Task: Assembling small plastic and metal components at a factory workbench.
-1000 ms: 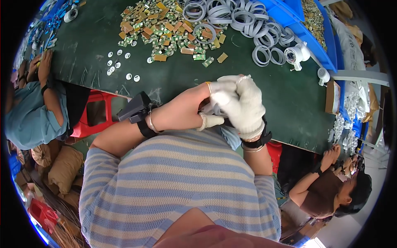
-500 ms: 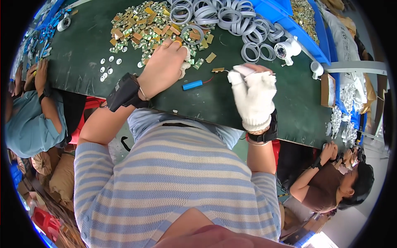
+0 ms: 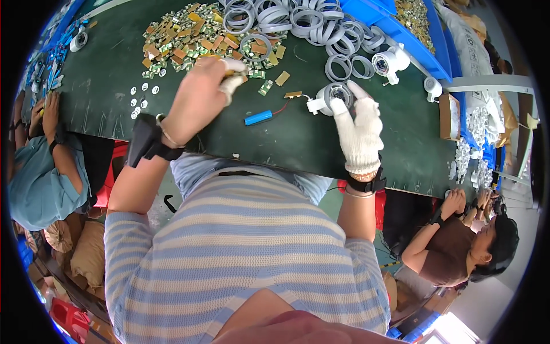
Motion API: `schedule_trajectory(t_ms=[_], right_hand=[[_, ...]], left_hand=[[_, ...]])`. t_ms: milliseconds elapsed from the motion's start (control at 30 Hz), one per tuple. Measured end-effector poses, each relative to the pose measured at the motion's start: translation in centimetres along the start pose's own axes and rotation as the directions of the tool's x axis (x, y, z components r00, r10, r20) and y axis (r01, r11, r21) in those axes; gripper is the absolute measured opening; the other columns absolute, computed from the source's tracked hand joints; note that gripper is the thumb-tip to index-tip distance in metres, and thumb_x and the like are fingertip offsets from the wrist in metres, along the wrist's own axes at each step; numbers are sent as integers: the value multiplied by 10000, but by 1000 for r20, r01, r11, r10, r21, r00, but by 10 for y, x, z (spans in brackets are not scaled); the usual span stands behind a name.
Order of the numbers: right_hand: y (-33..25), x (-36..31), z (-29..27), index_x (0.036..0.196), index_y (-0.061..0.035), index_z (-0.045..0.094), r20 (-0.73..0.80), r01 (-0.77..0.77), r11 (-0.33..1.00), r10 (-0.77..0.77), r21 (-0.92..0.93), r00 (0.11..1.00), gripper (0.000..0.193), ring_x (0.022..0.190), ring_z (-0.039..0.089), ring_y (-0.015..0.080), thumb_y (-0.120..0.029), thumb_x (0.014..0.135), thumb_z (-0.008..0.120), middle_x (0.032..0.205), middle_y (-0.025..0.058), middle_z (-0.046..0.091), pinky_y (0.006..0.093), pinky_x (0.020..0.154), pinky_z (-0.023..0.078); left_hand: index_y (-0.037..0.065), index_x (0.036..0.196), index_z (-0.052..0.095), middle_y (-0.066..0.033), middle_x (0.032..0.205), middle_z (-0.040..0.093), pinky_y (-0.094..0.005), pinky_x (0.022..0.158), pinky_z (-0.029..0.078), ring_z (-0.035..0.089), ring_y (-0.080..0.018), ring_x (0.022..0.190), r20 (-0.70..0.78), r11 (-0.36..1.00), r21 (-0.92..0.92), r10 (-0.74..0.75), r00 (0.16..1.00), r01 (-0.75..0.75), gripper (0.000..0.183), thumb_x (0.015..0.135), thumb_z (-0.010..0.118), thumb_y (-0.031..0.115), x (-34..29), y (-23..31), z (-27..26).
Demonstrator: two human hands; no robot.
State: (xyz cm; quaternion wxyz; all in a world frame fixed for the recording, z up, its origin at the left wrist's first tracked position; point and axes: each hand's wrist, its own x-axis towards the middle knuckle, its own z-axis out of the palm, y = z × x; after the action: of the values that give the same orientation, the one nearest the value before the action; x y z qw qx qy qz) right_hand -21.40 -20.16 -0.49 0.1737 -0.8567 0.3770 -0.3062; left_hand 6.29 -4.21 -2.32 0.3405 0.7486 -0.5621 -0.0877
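Right hand pinches the white housing between thumb and fingers at the counter's middle; left hand curls at the board pile, grip unclear. Blue battery lies between them, grey rings beyond.

The light on your table was bright, fairly even and cool, with soft, faint shadows. Below its edge, near four o'clock, you had a patch too dark to read. Glare burned out an area by the rim between four and five. Your left hand, between ten and eleven, was slightly smeared, while your right hand and the housing looked sharper. The fisheye bowed straight edges, and blue fringing tinged the black border at eight o'clock.
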Motion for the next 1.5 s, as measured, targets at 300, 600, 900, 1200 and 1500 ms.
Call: schedule_trajectory(t_ms=[300,600,900,1200,1500], right_hand=[[-10,-10,0,1364,-34,643,170,-152,956,111,249,979,427,979,640,208,-265,1007,687,1106,129,694,343,925,508],[73,13,-58,1274,-41,722,-38,-325,881,359,345,933,392,1022,632,142,-340,1036,634,1179,74,696,289,893,529],[151,93,-36,1358,-78,648,-18,-275,929,279,-247,960,517,1024,699,326,-335,918,735,1094,168,723,427,889,533],[51,41,-41,1123,34,729,-146,-306,836,409,456,901,316,835,680,165,-244,974,730,933,99,703,313,802,551],[-56,-1,-6,1050,-13,736,449,-330,687,6,647,894,148,883,651,127,-143,985,710,1001,60,712,283,807,523]], left_hand=[[62,1161,711,-69,1058,693,-421,929,429,566,-278,1115,176,908,175,352,919,-381,441,770,801,244,29,79,66],[88,1203,657,-16,1064,681,-272,832,532,646,-116,976,20,907,-420,-39,999,43,328,908,797,115,-1,42,-59],[49,1327,656,-77,1086,704,-277,862,530,685,-156,974,-271,893,62,-415,868,446,402,967,740,207,-6,-199,-226],[110,1453,582,-140,1347,665,-383,958,541,681,-260,1138,-205,999,-17,-41,978,38,551,949,775,223,-26,-36,-86],[165,1631,272,-107,1440,564,-442,1026,544,663,-297,1217,249,-70,-968,-164,955,240,645,1092,535,404,-34,69,10]])
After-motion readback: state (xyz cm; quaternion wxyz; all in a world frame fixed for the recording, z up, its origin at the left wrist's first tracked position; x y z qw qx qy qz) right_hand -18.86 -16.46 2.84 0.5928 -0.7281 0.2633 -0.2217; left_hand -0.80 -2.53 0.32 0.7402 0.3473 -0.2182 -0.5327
